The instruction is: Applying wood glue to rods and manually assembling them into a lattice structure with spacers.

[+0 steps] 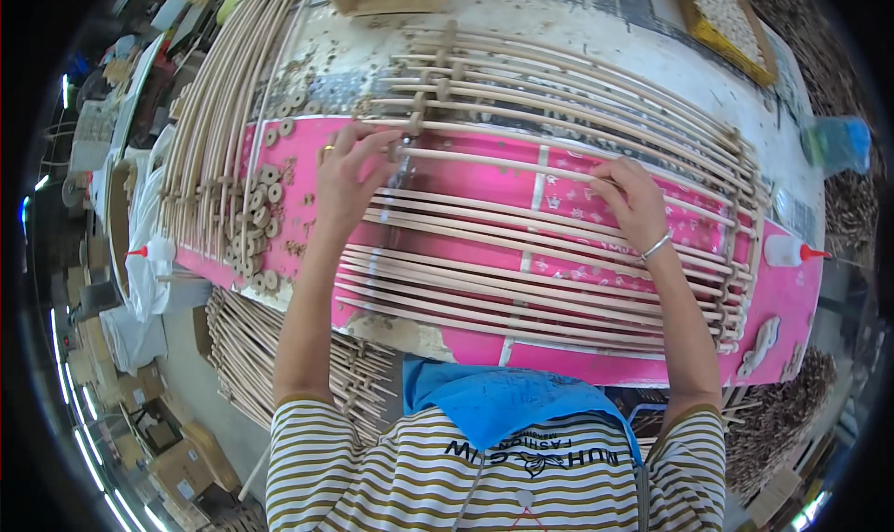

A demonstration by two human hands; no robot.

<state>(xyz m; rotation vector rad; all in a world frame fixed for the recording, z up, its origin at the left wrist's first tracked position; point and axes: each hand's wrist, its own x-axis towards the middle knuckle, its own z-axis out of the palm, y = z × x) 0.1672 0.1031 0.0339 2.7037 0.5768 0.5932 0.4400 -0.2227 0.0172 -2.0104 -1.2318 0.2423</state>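
So the slim, pale, round wooden rod is stretching between the two hands, over a glossy pink printed sheet; I'm figuring on it being light and fairly stiff, maybe flexing a little midway, with the smooth surface probably wanting to roll; I'd be taking it near both ends, fingertips only, since anything that thin could be snapping under a hard bend. The right hand is pinching narrow around it; the left hand is keeping thumb and fingers close together by its left end, but I can't tell if they're really gripping. Looks-wise it's showing plain, straight, bare wood, no paint I'm seeing; matching pale wooden rods are lying nearer the body than both hands; round tan wooden discs are piling up left of the left hand.
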